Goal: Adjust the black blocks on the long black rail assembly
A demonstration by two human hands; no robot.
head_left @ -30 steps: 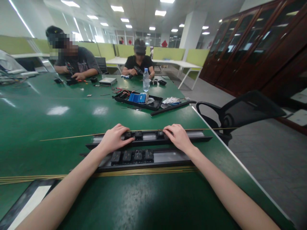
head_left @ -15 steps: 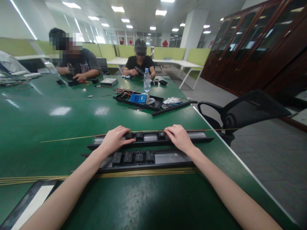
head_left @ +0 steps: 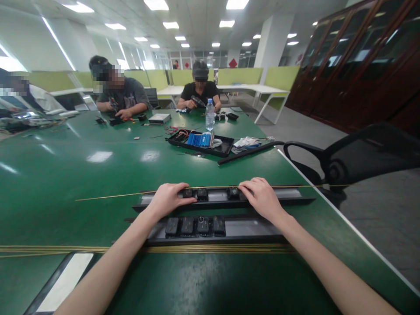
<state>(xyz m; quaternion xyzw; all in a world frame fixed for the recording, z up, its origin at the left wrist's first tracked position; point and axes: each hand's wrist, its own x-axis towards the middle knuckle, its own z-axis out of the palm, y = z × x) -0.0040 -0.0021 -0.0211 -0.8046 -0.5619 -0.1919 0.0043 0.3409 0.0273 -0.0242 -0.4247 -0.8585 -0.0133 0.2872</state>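
A thin brass rod [head_left: 111, 197] runs lengthwise along the back of the far black channel strip [head_left: 288, 201]. My left hand [head_left: 167, 200] grips a small black block [head_left: 188, 193] in that strip, thumb in front and forefinger behind by the rod. My right hand [head_left: 262, 197] is closed, its thumb and forefinger pinching the rod beside another black block [head_left: 233, 193]. Between my hands sits one more black block [head_left: 202, 194]. Nearer to me lies a second channel strip [head_left: 252, 227] with several black blocks [head_left: 187, 226] at its left part.
More brass rods [head_left: 216, 249] lie along the near strip's front edge. A dark panel with a white strip [head_left: 68, 280] is at lower left. Farther off are a black tray [head_left: 226, 146], a water bottle [head_left: 209, 114], gloves [head_left: 246, 144] and co-workers. A chair [head_left: 370, 148] stands right.
The whole view has shifted, so everything appears farther right and slightly lower. My hands keep nearly the same hold and place on the far strip.
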